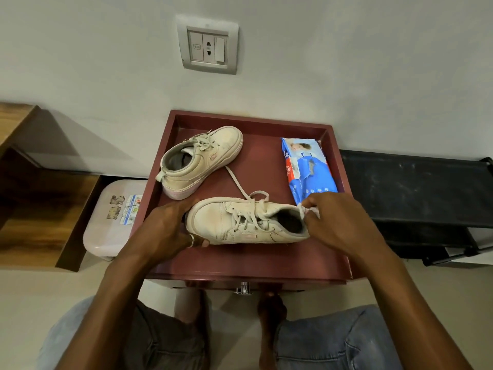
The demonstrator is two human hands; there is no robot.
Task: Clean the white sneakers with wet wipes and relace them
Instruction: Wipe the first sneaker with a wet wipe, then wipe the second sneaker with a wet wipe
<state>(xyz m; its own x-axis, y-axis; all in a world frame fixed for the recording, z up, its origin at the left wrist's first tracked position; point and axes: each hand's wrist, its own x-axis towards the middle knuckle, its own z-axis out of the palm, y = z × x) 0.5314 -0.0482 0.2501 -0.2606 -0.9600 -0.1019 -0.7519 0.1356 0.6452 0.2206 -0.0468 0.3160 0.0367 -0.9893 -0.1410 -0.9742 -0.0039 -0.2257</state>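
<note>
The near sneaker [226,225] is smooth off-white leather or something like it, dull and scuffed, and its laces [238,186] are flat woven cloth. The far sneaker [213,153] has the same matt finish. The wet wipes pack [310,169] is crinkled, glossy plastic film. The maroon worktop [266,259] is smooth paint with a low sheen, and its drawer knob [244,287] is shiny metal. The shelf unit [40,204] on the left shows wood grain. The jeans [333,343] are faded denim.
</note>
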